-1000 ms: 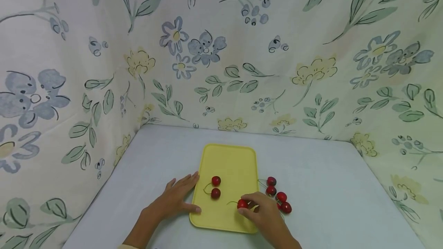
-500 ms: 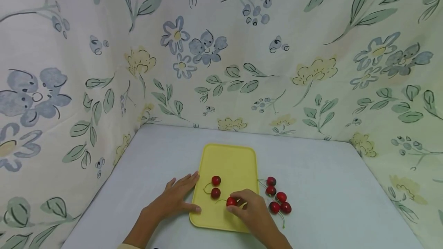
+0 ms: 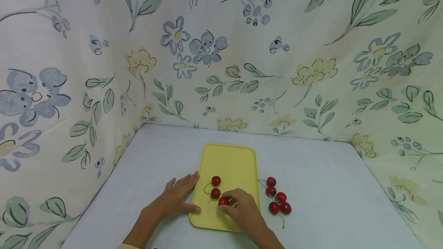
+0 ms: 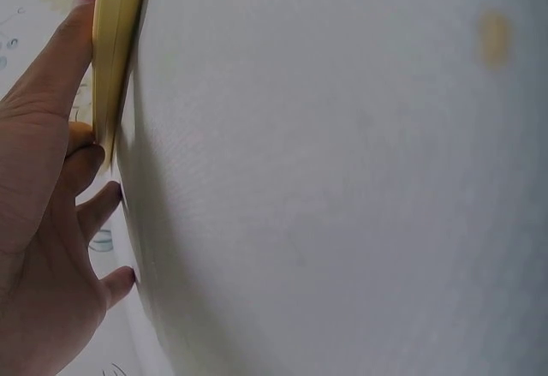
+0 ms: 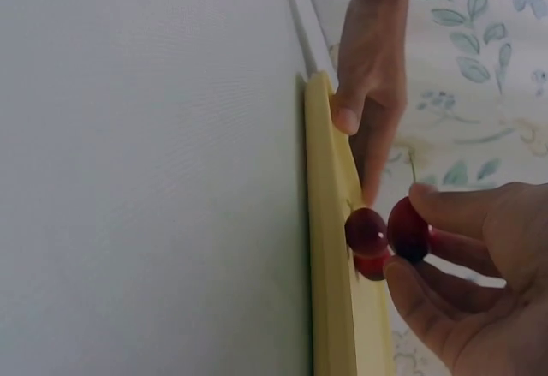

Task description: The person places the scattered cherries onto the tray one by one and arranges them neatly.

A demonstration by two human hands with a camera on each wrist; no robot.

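Observation:
My right hand [image 3: 243, 207] pinches a red cherry [image 3: 223, 201] between thumb and fingers, low over the yellow tray [image 3: 229, 160]. In the right wrist view the held cherry [image 5: 408, 230] has its thin stem pointing away from the palm, right beside a darker cherry [image 5: 366, 232]. Two cherries with stems lie on the tray's left half, an upper one [image 3: 216, 181] and a lower one [image 3: 215, 193]. My left hand [image 3: 178, 199] rests with spread fingers at the tray's left edge, its thumb over the rim. In the left wrist view some fingertips [image 4: 120, 282] touch the white table.
Just right of the tray, several cherries [image 3: 281, 197] with stems lie in a loose group on the white table [image 3: 322, 187]. Fabric with a floral print [image 3: 221, 99] hangs behind the table and along both sides.
The right hand has carried the cherry leftward across the tray, up close to the lower cherry. A cherry in the right group, partly covered before, now shows whole. My left hand has stayed put.

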